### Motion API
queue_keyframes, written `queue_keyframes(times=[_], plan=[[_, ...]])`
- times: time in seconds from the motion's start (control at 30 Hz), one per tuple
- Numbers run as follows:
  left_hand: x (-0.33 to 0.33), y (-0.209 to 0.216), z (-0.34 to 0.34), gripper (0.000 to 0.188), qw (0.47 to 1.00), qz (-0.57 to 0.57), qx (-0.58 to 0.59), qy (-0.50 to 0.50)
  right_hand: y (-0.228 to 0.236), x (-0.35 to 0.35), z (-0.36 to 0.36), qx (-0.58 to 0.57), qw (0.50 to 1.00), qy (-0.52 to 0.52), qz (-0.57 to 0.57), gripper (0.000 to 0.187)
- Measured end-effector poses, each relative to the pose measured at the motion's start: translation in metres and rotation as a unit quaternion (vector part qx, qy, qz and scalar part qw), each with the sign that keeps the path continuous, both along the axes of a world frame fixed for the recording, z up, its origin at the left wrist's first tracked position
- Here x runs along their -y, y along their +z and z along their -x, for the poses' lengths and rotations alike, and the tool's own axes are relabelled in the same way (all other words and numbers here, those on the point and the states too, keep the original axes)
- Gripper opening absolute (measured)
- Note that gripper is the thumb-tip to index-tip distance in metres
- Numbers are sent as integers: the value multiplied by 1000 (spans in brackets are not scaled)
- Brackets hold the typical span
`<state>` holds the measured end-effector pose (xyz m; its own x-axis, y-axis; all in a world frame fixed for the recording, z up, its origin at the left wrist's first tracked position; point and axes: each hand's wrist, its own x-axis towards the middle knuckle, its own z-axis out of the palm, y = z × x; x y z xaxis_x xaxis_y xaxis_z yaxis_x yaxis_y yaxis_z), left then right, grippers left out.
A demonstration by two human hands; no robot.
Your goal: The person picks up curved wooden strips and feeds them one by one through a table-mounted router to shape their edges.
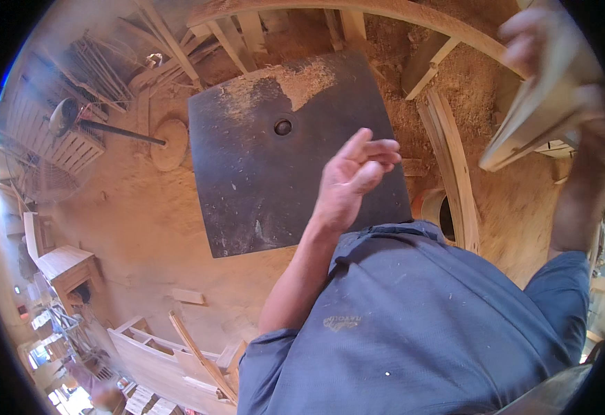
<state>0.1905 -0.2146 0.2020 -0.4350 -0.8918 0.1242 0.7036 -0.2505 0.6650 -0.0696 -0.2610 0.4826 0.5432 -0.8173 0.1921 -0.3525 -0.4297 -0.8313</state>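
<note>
Right hand (598, 121) grasps pale, long wooden piece (541, 107), off dark-grey square tabletop (247, 180); left hand (356, 169) loosely curled, empty. Work finished: can't tell.

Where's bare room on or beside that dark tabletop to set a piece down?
On the dark tabletop, the near-left part, bordered by the round fitting and left hand, shows only flecks and smears. Floor lies bare but dusty between wooden disc and small block. Crowded: sawdust on the far edge, curved boards to the right.
</note>
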Motion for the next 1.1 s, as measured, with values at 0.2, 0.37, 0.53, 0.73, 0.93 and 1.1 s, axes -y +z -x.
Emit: queue_keyframes(times=[0.2,0.37,0.53,0.73,0.93,1.1], plan=[[-7,-33,-24,82,967,-137,-160,142,-220,1,-48,-147,941,42,-301,54],[-38,-114,-6,49,938,-278,46,202,-345,-5,-15,-115,809,123,-563,49],[-43,-128,27,54,858,-402,230,223,-414,-37,41,-194,831,132,-505,44],[-42,-129,80,47,772,-515,313,200,-456,-91,122,-201,827,-5,-525,55],[-9,-146,9,55,668,-226,570,422,-478,-127,221,-193,770,-77,-604,53],[46,-183,-23,57,482,-139,748,434,-424,-114,218,-115,623,-136,-762,54]])
